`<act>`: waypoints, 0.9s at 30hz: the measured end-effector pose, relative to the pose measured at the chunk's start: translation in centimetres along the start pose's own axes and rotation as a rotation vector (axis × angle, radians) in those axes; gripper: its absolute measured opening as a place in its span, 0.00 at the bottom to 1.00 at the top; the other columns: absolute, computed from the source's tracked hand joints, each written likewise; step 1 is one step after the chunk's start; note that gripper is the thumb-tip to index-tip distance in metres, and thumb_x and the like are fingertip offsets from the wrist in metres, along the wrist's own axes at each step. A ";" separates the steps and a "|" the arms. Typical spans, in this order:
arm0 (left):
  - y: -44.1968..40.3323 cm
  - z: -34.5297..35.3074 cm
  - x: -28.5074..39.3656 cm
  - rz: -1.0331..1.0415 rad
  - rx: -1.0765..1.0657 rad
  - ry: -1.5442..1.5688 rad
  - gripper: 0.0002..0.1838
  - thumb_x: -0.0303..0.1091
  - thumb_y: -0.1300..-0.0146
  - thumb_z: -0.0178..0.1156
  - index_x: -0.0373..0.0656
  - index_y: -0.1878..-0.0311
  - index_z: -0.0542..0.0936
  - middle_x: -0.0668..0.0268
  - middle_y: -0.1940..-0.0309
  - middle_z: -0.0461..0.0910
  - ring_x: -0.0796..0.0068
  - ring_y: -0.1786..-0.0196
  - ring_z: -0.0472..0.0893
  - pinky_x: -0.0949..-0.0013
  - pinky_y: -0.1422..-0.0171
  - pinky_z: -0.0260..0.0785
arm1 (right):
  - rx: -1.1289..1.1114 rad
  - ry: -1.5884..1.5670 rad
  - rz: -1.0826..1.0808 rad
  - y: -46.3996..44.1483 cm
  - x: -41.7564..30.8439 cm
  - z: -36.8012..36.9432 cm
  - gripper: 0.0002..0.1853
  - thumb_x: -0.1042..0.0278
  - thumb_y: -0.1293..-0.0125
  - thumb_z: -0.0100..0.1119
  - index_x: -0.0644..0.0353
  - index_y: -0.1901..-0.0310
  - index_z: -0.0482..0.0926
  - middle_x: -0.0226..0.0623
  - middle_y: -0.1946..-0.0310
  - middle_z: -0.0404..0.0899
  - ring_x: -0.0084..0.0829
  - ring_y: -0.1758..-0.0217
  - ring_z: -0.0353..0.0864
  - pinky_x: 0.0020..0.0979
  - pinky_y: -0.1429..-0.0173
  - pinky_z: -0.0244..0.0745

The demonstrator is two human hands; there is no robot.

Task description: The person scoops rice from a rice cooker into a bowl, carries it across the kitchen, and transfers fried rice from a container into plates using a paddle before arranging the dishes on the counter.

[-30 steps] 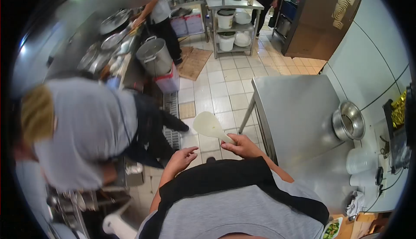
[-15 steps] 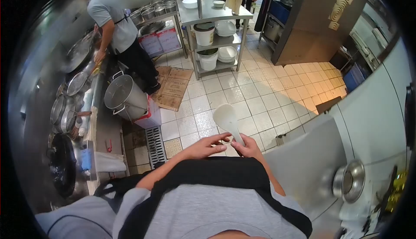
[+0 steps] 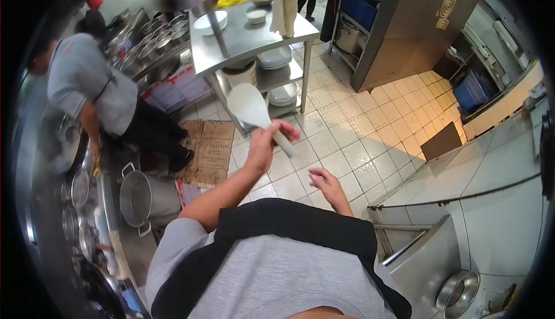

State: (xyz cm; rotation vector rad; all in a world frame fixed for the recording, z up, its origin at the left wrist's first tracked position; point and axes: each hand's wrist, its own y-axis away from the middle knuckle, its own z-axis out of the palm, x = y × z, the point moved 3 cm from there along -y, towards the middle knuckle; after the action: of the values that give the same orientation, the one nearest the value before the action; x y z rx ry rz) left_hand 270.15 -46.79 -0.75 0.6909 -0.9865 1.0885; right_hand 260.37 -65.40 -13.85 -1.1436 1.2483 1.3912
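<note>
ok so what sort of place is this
Probably a restaurant kitchen: there's a large two-handled pot, plates stacked on a shelf under a metal table, and a white paddle in the left hand.

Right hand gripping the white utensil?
No, the left hand grips the white utensil by its handle, while the right hand is apart from it.

White paddle [image 3: 248, 105] near the middle, black apron [image 3: 295, 219] below it.
The shirt [image 3: 283, 267] at the bottom is grey. Upper right, a brown cabinet [image 3: 399, 41] has cream swirls [image 3: 446, 8]. Floor tiles [image 3: 341, 128] make pale squares with darker lines, orange toward the right. Left of the middle, tan cardboard [image 3: 208, 151] has dark print.
</note>
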 end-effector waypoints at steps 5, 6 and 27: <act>-20.5 -0.9 3.7 0.306 0.026 0.108 0.22 0.37 0.31 0.37 0.33 0.65 0.78 0.51 0.54 0.79 0.61 0.48 0.76 0.62 0.37 0.64 | 0.180 0.052 0.438 -1.5 6.3 -12.9 0.15 0.64 0.34 0.56 0.63 0.50 0.76 0.35 0.61 0.79 0.24 0.61 0.80 0.24 0.59 0.74; -25.4 -1.5 3.9 0.393 0.019 0.148 0.23 0.37 0.31 0.35 0.32 0.64 0.79 0.51 0.53 0.79 0.61 0.47 0.76 0.62 0.36 0.63 | 0.240 0.073 0.398 -1.7 8.1 -16.1 0.15 0.63 0.34 0.56 0.62 0.50 0.77 0.34 0.62 0.80 0.25 0.61 0.80 0.25 0.59 0.74; -56.1 -4.7 8.9 0.893 1.188 -0.119 0.21 0.42 0.35 0.49 0.41 0.43 0.68 0.61 0.51 0.74 0.62 0.49 0.76 0.55 0.45 0.73 | -0.198 0.491 0.254 -64.6 -5.0 -48.1 0.16 0.63 0.37 0.57 0.64 0.52 0.77 0.40 0.64 0.80 0.28 0.71 0.80 0.29 0.64 0.76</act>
State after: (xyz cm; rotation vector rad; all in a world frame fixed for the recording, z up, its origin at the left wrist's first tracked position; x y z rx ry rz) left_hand 325.65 -58.06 5.56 1.3056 -0.6545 2.5129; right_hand 327.83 -109.20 -21.09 -1.5722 1.6741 1.4957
